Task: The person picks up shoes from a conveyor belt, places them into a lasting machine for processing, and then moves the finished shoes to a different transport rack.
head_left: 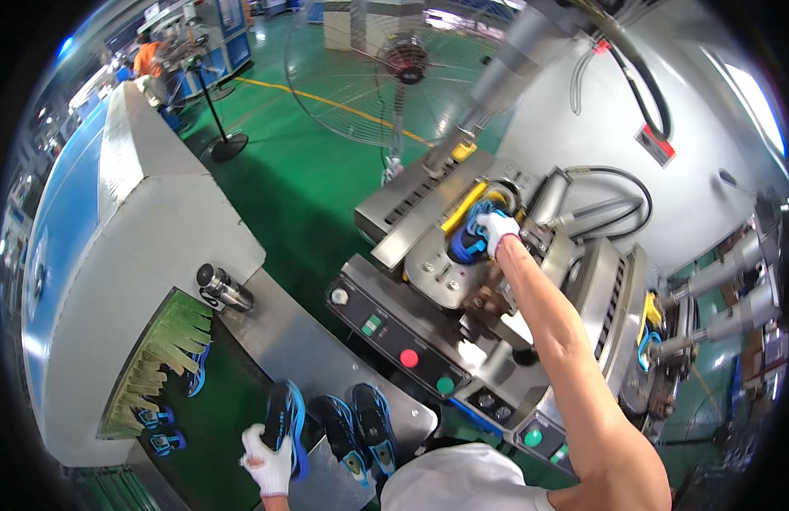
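Note:
My left hand point(267, 462), in a white glove, is closed round the lower end of a black sneaker with a blue sole point(283, 415), beside the steel ledge. Two more black and blue sneakers point(375, 426) lie side by side on that ledge, just to its right. My right arm reaches far forward over a press machine point(441, 271). There my gloved right hand point(498, 232) is closed on a blue and black shoe point(469, 243) seated in the machine's fixture, against a yellow pad point(464, 207). The fingers partly cover this shoe.
At the left, a conveyor tunnel with a fringed curtain point(160, 362) has several shoes on its green belt. A steel flask point(226, 288) stands on the ledge. Buttons line the press panel point(393, 341). Beyond are a large fan point(403, 64), a pole stand point(229, 146) and a distant person in orange point(147, 58).

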{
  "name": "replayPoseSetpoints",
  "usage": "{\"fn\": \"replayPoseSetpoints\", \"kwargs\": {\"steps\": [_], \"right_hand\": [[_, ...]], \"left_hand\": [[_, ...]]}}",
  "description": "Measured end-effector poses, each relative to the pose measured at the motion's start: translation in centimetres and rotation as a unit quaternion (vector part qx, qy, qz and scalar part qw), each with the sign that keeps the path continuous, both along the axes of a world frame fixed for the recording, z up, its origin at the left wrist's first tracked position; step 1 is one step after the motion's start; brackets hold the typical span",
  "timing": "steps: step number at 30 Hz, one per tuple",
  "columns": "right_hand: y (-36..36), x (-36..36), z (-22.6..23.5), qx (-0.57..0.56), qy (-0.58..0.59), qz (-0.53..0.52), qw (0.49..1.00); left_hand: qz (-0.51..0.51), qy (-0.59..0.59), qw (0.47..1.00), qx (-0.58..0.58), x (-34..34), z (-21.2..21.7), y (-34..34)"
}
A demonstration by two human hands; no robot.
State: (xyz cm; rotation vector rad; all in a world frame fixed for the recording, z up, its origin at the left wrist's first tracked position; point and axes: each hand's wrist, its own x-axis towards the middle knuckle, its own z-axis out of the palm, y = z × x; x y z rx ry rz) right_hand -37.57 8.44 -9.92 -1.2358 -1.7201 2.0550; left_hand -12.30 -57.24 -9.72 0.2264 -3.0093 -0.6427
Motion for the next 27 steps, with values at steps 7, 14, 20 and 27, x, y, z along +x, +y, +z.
{"fn": "replayPoseSetpoints", "kwargs": {"steps": [7,14,20,27], "right_hand": [[-2.0,-4.6,-4.0,0.373,-0.176,0.029,0.911],[4.8,-7.0,-3.5,0.534,-0.294,0.104,0.786],[10.2,-6.8,-3.9,0.357,-0.173,0.129,0.909],[-21.9,14.8,7.8,0.511,0.155,0.214,0.818]], "left_hand": [[0.144,-0.081,0.984,-0.064,10.9,-7.1,-2.2],[0.258,0.013,0.966,0.016,15.0,-15.2,3.5],[0.239,-0.058,0.969,-0.002,12.2,-13.5,3.0],[-0.035,-0.02,0.999,0.028,17.0,-11.0,-5.7]]}}
